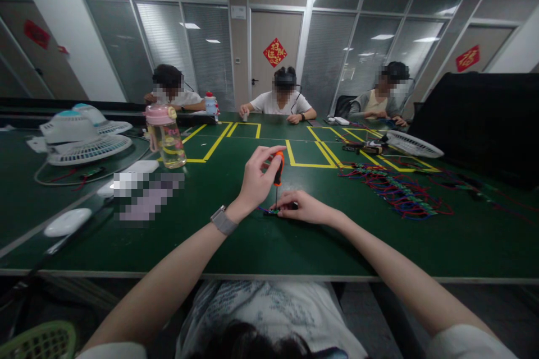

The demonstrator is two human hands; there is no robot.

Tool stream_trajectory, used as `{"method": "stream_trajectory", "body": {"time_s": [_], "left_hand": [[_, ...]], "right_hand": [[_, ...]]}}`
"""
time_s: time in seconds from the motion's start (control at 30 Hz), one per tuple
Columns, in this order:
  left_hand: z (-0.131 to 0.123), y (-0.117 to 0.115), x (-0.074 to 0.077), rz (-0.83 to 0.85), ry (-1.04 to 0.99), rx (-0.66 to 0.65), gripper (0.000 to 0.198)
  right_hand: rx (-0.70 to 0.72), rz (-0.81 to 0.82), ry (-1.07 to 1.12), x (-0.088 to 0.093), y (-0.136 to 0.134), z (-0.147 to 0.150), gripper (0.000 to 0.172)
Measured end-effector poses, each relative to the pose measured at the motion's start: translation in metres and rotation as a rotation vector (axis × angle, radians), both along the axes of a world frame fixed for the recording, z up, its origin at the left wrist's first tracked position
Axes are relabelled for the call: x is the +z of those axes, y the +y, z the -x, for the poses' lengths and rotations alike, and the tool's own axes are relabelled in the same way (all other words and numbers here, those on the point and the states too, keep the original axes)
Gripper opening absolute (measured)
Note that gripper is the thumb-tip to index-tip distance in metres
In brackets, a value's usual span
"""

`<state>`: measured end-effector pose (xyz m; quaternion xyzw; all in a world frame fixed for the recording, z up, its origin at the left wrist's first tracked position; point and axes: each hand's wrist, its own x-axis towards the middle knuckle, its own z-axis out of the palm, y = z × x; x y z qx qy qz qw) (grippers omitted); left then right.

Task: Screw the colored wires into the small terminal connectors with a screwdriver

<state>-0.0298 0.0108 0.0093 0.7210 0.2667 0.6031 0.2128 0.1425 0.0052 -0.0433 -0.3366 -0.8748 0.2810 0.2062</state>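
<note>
My left hand (257, 176), with a grey watch on its wrist, is closed round the orange and black handle of a screwdriver (278, 171). The screwdriver stands upright, and its thin shaft runs down to a small green circuit board (273, 212) on the green table (168, 252). My right hand (301, 206) lies low at the board's right side, fingers pinched together at its edge. A blue and reddish wire shows at the board's left. The screwdriver's tip is too small to make out.
Wired circuit boards (400, 190) lie in a row at the right. To the left are a pink-lidded bottle (166, 137), a fan (86, 140), a white oval device (68, 222) and a pixelated item. Yellow tape marks the table. Three people sit across it.
</note>
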Motion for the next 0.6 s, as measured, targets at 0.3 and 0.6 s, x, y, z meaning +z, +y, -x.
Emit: {"method": "stream_trajectory", "body": {"time_s": [0.3, 0.6], "left_hand": [[-0.0014, -0.0006, -0.0002, -0.018, -0.002, 0.035, 0.020], [-0.0016, -0.0003, -0.0001, -0.004, -0.020, 0.020, 0.018]], "right_hand": [[-0.005, 0.002, 0.002, 0.0013, -0.0012, 0.0005, 0.026], [-0.004, 0.009, 0.009, 0.0020, -0.0016, 0.0008, 0.025]]}}
